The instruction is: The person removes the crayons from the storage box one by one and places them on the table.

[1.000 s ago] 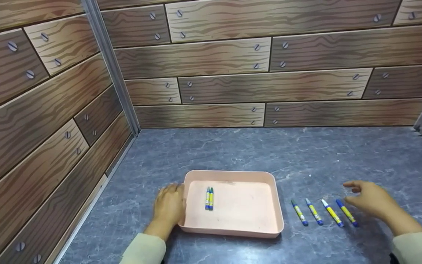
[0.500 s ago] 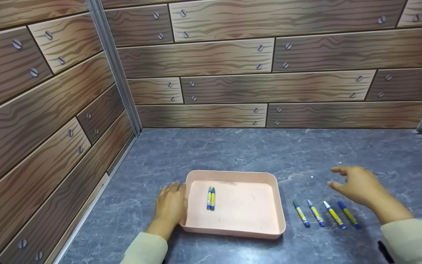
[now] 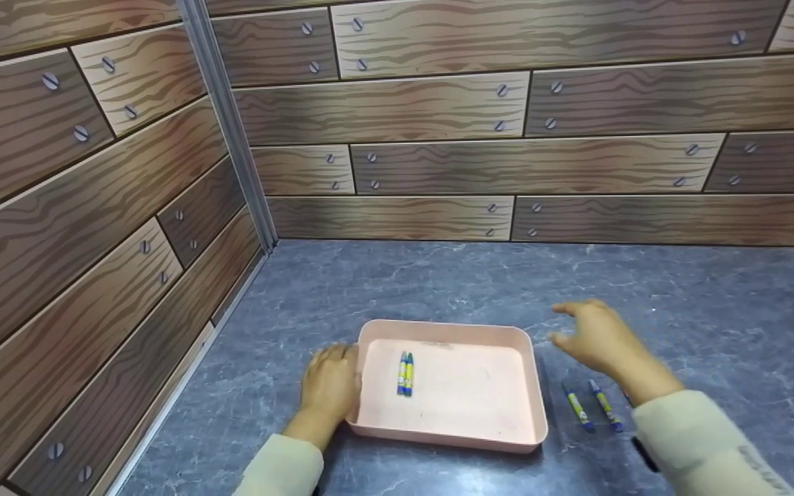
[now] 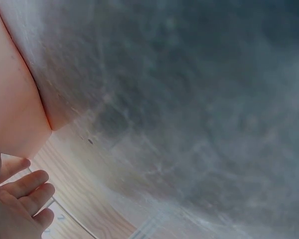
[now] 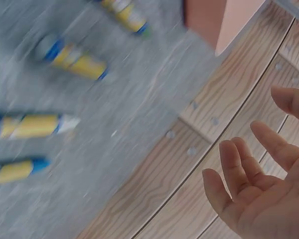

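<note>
Resting loose left hand [image 3: 330,383] against tray [image 3: 469,393] at lower centre, seemingly to steady it and the paired crayons [image 3: 409,375] inside. Holding nothing in spread right hand [image 3: 598,337], beyond the outer crayons [image 3: 577,408] at lower right.

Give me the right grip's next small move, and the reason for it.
I'd probably ease the right grip leftward over the tray, toward the two crayons inside. It looks empty, fingers apart and pointing that way, while four crayons already lie outside. The left grip, at the tray's left side, may steady it.
</note>
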The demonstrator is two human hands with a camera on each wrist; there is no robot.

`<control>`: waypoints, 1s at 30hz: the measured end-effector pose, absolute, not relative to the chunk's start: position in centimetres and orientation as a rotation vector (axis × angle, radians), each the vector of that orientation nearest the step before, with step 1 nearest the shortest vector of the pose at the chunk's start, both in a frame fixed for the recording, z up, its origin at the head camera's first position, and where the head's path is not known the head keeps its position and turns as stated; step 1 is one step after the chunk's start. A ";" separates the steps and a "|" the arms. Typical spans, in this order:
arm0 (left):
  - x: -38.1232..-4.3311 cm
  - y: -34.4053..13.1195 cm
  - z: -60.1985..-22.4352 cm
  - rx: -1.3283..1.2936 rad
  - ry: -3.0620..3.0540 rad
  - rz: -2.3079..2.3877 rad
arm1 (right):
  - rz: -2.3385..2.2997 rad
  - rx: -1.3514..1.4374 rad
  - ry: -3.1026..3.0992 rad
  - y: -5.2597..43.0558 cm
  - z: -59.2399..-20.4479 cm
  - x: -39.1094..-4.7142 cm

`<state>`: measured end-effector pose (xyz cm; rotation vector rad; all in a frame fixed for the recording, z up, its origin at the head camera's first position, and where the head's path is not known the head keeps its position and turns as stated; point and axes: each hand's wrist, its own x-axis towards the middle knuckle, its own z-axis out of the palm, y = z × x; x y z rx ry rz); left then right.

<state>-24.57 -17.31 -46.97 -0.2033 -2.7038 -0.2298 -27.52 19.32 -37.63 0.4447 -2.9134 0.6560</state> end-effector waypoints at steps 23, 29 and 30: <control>-24.7 -17.4 -47.0 -0.202 -2.705 -0.256 | 0.831 0.488 -2.972 5.3 -41.4 -27.7; -24.7 -17.5 -46.9 -0.195 -2.711 -0.267 | 0.886 0.486 -2.961 3.1 -42.5 -27.5; -24.7 -17.5 -46.9 -0.195 -2.711 -0.265 | 0.891 0.487 -2.960 2.9 -42.6 -27.5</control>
